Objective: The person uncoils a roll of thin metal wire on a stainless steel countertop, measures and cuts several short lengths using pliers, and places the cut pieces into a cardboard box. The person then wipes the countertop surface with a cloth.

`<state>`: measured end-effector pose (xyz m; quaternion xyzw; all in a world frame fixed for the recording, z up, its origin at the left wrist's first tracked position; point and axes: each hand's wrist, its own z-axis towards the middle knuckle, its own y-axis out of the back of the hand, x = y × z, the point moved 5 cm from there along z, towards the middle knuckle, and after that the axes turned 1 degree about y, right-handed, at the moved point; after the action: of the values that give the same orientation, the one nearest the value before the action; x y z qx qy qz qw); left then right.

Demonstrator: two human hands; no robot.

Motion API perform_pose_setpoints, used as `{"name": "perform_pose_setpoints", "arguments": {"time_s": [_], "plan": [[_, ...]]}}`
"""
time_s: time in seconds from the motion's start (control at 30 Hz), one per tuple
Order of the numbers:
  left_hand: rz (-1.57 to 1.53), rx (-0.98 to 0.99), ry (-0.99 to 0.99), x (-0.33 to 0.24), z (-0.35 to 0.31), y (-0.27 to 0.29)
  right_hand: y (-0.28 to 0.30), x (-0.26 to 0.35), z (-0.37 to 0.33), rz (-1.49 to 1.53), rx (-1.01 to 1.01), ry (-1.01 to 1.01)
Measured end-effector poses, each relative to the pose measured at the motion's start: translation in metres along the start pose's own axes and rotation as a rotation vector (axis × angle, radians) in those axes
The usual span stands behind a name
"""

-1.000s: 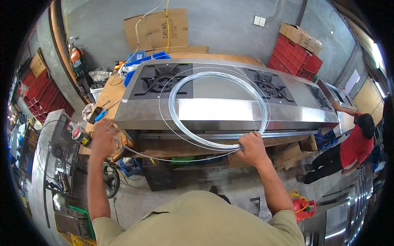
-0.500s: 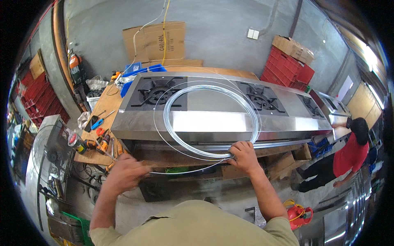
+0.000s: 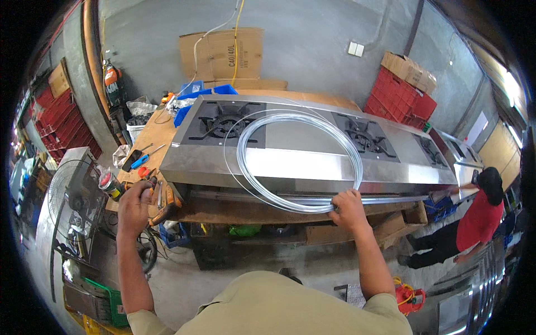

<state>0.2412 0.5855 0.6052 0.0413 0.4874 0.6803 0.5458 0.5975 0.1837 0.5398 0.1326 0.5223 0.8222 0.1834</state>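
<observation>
My right hand point(image 3: 348, 210) is closed around the near right part of a coil of silvery wire point(image 3: 296, 206). The coil stands tilted over the front of a long stainless steel gas range point(image 3: 218, 162), with a looser thin loop spreading out on its left. My left hand point(image 3: 134, 207) is raised apart from the coil, near the bench's left end. Its fingers are curled in, and whether anything thin is pinched in them is hidden. Beside it on the wooden bench point(image 3: 146, 134) lie an orange power tool point(image 3: 166, 212) and a blue-handled tool point(image 3: 139, 162).
Black burners point(image 3: 228, 125) sit on the range top. Blue bins point(image 3: 226, 89) and red crates point(image 3: 399, 95) are behind it. A standing fan point(image 3: 72, 184) is at left. On the right, a person in a red shirt point(image 3: 479, 220) stands by the range's end.
My left hand has moved left and up, away from the coil. The wire strand that ran to it no longer shows there. My right hand still grips the coil as the view shifts slightly.
</observation>
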Motion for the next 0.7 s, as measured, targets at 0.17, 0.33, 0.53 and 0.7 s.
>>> {"name": "perform_pose_setpoints", "arguments": {"time_s": [0.17, 0.33, 0.53, 0.7], "plan": [[0.166, -0.101, -0.174, -0.013, 0.041, -0.005, 0.005, -0.001, -0.010, 0.016, -0.011, -0.028], [0.363, -0.161, 0.019, 0.033, 0.117, 0.019, 0.015, -0.006, -0.015, -0.057, -0.082, -0.076], [0.358, -0.444, 0.092, 0.079, 0.227, 0.069, 0.007, -0.005, 0.026, -0.009, -0.126, -0.027], [0.159, -0.685, -0.186, 0.006, 0.289, 0.130, 0.011, -0.031, 0.053, 0.009, -0.049, 0.050]]}}
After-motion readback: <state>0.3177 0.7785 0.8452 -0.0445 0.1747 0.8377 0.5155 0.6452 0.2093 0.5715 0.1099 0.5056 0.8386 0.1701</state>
